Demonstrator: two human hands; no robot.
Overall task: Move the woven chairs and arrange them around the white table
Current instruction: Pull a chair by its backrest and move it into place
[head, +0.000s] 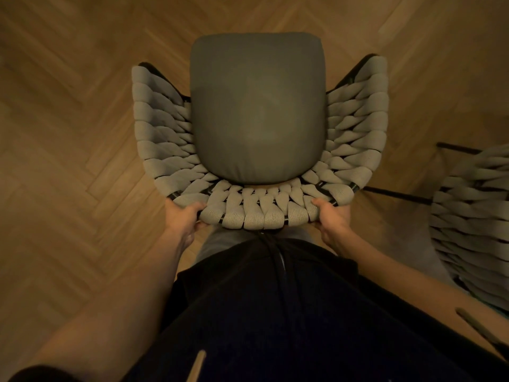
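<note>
The left hand [183, 216] and the right hand [332, 216] both hold the back edge of a woven chair [165, 150] with a gray cushion [257, 106]. It is on the wooden floor [68, 133]. Another woven chair [473, 216] is close by on the right.

woven chair [259, 208]: pale grey braided straps, black frame
seat cushion [257, 106]: plain dark grey
floor [68, 119]: brown wood, herringbone
second woven chair [473, 216]: same pale grey weave
</note>
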